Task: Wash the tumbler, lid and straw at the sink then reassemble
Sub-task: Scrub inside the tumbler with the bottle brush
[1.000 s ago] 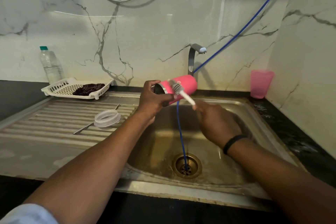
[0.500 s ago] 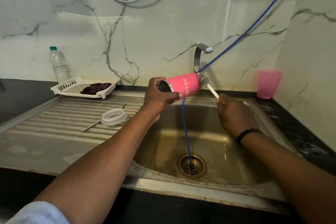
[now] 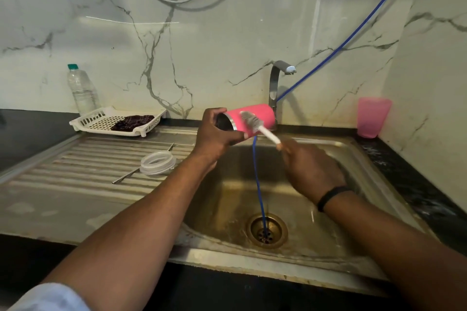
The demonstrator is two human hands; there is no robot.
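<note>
My left hand (image 3: 217, 135) grips the pink tumbler (image 3: 262, 115) near its open steel rim and holds it on its side over the sink basin (image 3: 227, 199), mouth toward the left. My right hand (image 3: 309, 169) holds the white handle of a bottle brush (image 3: 252, 122), whose bristles lie against the tumbler's outer wall. The clear lid (image 3: 158, 162) rests on the ribbed drainboard (image 3: 75, 171), with the metal straw (image 3: 123, 179) lying under it.
A steel tap (image 3: 275, 83) stands behind the tumbler. A blue hose (image 3: 259, 184) runs from the wall down into the drain (image 3: 266, 231). A white tray (image 3: 88, 122) with a dark cloth, a water bottle (image 3: 82, 89) and a pink cup (image 3: 372, 117) line the back.
The brush has slid left from the tumbler's base end back onto the middle of its side. My right hand moved left with it; my left hand keeps its hold.
</note>
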